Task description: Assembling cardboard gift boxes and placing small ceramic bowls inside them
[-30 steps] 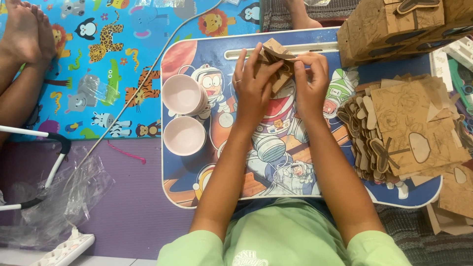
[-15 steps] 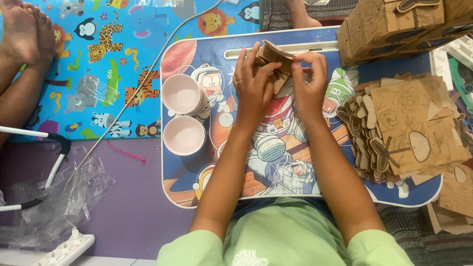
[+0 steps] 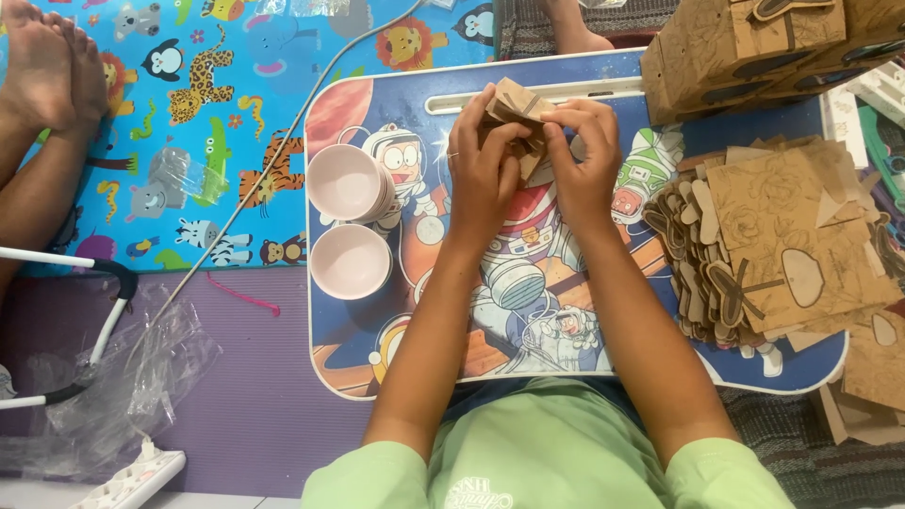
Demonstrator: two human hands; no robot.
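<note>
Cartoon lap table [image 3: 396, 113], empty pink bowls [image 3: 349, 260]

Brown cardboard piece [image 3: 517, 106] held up between both hands

The piece is small, flat-sided and plain brown, with dark cut lines on its upper face and folded or slotted parts bunched beneath. It sits tilted, its top corner pointing away from the person, above the far middle of the worktop [image 3: 396, 368]. The left hand [image 3: 485, 170] grips its left side, the right hand [image 3: 580, 155] pinches its right edge; its lower part is hidden by fingers.
</note>
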